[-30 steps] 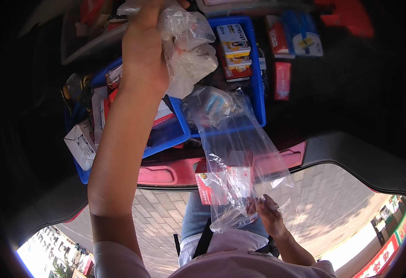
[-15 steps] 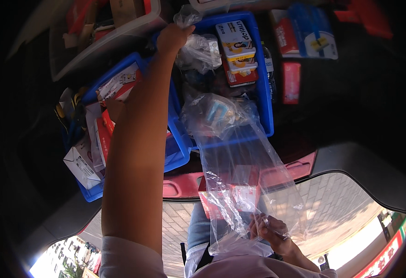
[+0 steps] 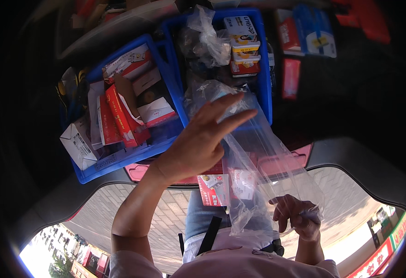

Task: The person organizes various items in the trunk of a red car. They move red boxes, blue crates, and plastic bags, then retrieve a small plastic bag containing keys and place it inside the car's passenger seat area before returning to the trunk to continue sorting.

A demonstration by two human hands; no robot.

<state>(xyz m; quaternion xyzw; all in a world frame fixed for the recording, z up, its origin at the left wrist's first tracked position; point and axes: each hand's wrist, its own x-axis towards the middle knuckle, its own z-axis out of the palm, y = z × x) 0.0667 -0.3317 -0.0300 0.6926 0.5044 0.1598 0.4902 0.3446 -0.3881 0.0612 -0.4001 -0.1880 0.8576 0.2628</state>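
Observation:
A long clear plastic bag (image 3: 277, 157) stretches from the right blue crate down toward my lap. Its lower part is pinched in the curled fingers of my right hand (image 3: 300, 217). My left hand (image 3: 196, 143) is held over the near edge of the crates, thumb and fingers apart and nothing gripped. The fingertips overlap the bag's upper end; I cannot tell whether they touch it. Under the film, by my legs, shows a red and white box (image 3: 213, 190). A crumpled clear bag (image 3: 207, 44) with something inside lies in the far part of the right crate.
The left blue crate (image 3: 89, 175) holds several red and white boxes. Yellow and white packs (image 3: 245, 44) stand in the right blue crate (image 3: 267, 69). Blue-and-white packaging (image 3: 316, 34) and a red box (image 3: 291, 78) lie beyond it. The dark vehicle sill (image 3: 342, 155) curves in front of me.
My left hand has let go of the crumpled bag at the far side and come back toward me, fingers spread. My right hand, still on the long bag, has shifted slightly right and up.

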